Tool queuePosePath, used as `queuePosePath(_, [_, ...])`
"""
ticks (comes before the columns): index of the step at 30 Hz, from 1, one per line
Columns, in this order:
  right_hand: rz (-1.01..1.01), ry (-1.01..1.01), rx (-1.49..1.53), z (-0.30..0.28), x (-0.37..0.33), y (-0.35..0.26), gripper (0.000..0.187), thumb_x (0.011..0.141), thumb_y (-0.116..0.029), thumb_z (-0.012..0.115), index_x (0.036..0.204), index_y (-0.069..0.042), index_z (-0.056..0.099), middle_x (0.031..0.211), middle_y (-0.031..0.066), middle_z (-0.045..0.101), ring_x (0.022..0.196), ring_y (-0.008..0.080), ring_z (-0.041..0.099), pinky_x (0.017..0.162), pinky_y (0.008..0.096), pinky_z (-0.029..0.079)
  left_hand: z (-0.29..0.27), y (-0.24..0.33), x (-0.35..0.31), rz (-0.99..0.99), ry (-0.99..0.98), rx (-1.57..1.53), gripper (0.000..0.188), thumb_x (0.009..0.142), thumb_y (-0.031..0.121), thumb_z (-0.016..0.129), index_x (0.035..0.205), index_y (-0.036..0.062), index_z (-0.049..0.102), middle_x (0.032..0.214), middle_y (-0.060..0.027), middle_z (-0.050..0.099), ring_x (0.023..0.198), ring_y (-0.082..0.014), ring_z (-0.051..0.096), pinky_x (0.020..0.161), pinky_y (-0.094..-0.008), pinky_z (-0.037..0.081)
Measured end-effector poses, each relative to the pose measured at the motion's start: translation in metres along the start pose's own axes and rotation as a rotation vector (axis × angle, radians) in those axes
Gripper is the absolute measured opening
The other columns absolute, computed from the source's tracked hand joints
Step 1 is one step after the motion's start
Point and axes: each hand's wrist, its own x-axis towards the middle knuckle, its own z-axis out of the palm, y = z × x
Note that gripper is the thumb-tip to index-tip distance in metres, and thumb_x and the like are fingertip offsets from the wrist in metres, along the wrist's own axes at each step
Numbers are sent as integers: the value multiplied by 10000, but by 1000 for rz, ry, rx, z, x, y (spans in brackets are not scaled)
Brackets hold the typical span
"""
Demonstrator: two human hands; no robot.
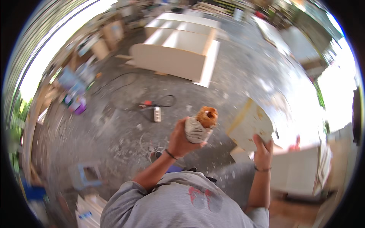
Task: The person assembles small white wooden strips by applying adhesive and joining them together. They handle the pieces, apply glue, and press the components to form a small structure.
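Observation:
My left hand (pixel 179 141) is wrapped round a thick roll (pixel 207 117) held in front of my body. Its fuzzy orange-brown end has a dark hole in it, and the lower part is covered in crumpled off-white material; I cannot tell its exact kind. On the right, my right hand (pixel 263 151) grips the near edge of a pale flat board (pixel 251 123), thumb on top. The board is tilted, with a yellow strip along one edge and brownish stains. The two things are apart.
A white cabinet carcass (pixel 169 60) lies on the concrete floor ahead. Nearer are a white power strip (pixel 157 114), a red tool (pixel 146 103) and cables. Purple-lidded containers (pixel 79 106) stand left, with a pale blue stool (pixel 85 175) below. A white panel unit (pixel 294 169) is at right.

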Motion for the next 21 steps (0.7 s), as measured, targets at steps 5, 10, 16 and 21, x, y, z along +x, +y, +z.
queuePosePath(5, [-154,-220,-279,69,29,-2,220,906,-70,599,1086,57,604,965,44,643,850,104,562,758,251,453,-20,-56,-21,-167,239,-318,969,535,312,913,1294,10,393,1156,-155,548,1092,-268,575,926,-373,468])
queuePosePath(10, [15,-311,-43,188,56,48,236,909,-54,582,1115,60,590,1007,49,640,894,107,571,799,250,448,-167,-133,-71,-433,417,-224,946,549,235,920,1292,1,383,1232,-128,528,1141,-210,538,968,-357,444])
queuePosePath(16, [281,-336,299,309,84,75,413,882,-54,587,1277,17,491,1177,107,593,1046,211,592,878,335,477,-269,-186,-120,-566,704,88,877,563,242,899,1249,28,396,1135,-141,598,1057,-239,607,901,-368,487])
queuePosePath(21, [473,-430,447,428,120,95,482,894,-143,591,1335,-16,441,1254,103,548,1135,240,550,923,383,464,-342,-215,-119,-447,908,27,761,583,142,879,1193,21,440,1113,-131,613,1025,-236,619,884,-358,496])
